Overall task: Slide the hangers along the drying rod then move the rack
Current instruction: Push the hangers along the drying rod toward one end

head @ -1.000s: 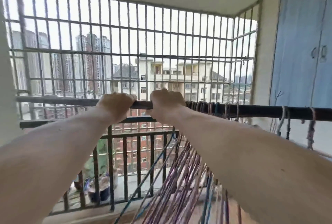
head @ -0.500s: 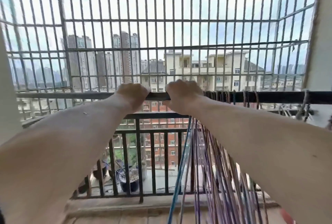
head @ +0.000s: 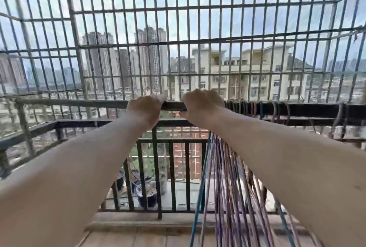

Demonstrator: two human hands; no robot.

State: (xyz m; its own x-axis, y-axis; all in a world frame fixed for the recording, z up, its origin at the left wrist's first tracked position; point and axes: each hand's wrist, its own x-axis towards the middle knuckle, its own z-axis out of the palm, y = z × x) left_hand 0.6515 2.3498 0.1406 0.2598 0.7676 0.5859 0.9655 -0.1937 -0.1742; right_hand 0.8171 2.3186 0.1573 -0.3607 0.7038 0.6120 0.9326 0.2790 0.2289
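A dark drying rod (head: 309, 109) runs horizontally across the balcony at chest height. My left hand (head: 145, 107) and my right hand (head: 202, 105) both grip it from above, close together near the middle. Several thin wire hangers (head: 223, 177), purple, pink and one blue, hang bunched just right of my right hand, their hooks (head: 253, 108) crowded along the rod. The hangers' lower parts pass behind my right forearm.
A metal window grille (head: 178, 41) closes the balcony ahead and to both sides. Below it stands a dark railing (head: 172, 175) on a concrete ledge. Potted plants (head: 147, 193) sit beyond the railing. A few loose hooks (head: 340, 120) hang far right on the rod.
The view has swung left and down, so the blue door on the right is gone. Both hands keep their grip on the rod, now seen level and more central.
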